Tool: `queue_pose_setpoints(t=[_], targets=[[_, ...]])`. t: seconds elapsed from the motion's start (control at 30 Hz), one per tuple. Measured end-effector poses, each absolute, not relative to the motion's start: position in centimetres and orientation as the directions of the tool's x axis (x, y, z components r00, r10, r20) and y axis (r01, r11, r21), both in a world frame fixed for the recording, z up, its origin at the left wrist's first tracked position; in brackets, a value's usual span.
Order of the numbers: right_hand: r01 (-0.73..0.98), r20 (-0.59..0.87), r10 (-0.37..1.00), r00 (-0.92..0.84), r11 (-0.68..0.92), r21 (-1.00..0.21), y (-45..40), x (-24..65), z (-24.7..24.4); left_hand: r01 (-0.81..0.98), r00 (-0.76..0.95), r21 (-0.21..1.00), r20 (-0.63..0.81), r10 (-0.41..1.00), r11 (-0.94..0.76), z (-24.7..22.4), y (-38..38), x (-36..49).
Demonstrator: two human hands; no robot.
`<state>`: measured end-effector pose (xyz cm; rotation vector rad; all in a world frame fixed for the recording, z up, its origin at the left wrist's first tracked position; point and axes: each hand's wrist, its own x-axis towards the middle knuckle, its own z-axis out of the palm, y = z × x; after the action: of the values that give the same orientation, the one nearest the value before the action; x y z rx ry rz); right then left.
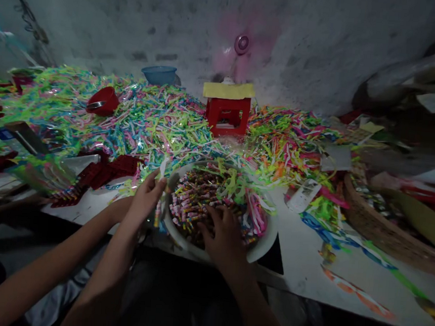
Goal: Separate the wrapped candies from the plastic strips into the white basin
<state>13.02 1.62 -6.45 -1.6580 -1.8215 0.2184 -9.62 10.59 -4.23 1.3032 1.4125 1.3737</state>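
Observation:
Raised at the left rim of a white basin [267, 246], my left hand [149, 193] pinches a thin striped stick [157, 214] with a white strip [163, 167] at its top. Inside the basin lie many small striped sticks [195, 196], pink, yellow and brown. Green plastic strips [233, 179] and a pink bundle [256, 214] rest on top of them. My right hand [224, 237] reaches over the basin's front rim, fingers apart and touching the sticks; nothing held shows between them.
A large heap of coloured strips [167, 128] covers the table's back. In it stand a red stool [227, 114], a red bowl [104, 101] and a blue basin [159, 75]. A wicker basket [387, 226] is right. Another person's forearm [65, 251] lies beside my left arm.

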Motion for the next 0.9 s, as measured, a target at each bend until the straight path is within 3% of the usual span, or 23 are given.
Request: queue_pose_setpoints(t=[0.07, 0.13, 0.17, 0.23, 0.4, 0.57, 0.73, 0.9], targets=[[0.867, 0.342, 0.94, 0.007, 0.165, -0.47, 1.6, 12.8, -6.6, 0.46, -0.148, 0.885, 0.155, 0.977, -0.07, -3.6, 11.6, -9.9], [0.875, 0.329, 0.944, -0.024, 0.179, -0.451, 1.6, 12.7, -6.7, 0.795, -0.088, 0.607, 0.114, 0.99, 0.001, -3.3, 12.7, -10.9], [0.873, 0.319, 0.947, -0.039, 0.187, -0.451, 1.6, 12.7, -6.6, 0.887, -0.072, 0.462, 0.081, 0.994, 0.027, -3.3, 13.2, -11.3], [0.856, 0.29, 0.952, -0.095, 0.227, -0.465, 1.6, 12.8, -6.5, 0.946, -0.047, 0.324, 0.046, 0.998, 0.03, -3.5, 14.3, -11.2], [0.795, 0.247, 0.943, -0.225, 0.324, -0.512, 1.6, 13.0, -5.9, 0.906, 0.236, 0.325, 0.146, 0.961, -0.272, -3.8, 18.2, -6.1], [0.817, 0.256, 0.949, -0.187, 0.295, -0.496, 1.6, 12.9, -5.9, 0.786, 0.484, 0.339, 0.183, 0.855, -0.518, -4.3, 21.7, -0.7], [0.787, 0.216, 0.965, -0.146, 0.246, -0.566, 1.5, 12.8, -5.8, 0.776, 0.467, 0.37, 0.209, 0.859, -0.512, -3.5, 22.6, 0.5], [0.683, 0.328, 0.942, -0.073, 0.287, -0.672, 1.2, 13.1, -6.1, 0.71, 0.381, 0.52, 0.285, 0.88, -0.475, -1.4, 19.8, -1.0]])
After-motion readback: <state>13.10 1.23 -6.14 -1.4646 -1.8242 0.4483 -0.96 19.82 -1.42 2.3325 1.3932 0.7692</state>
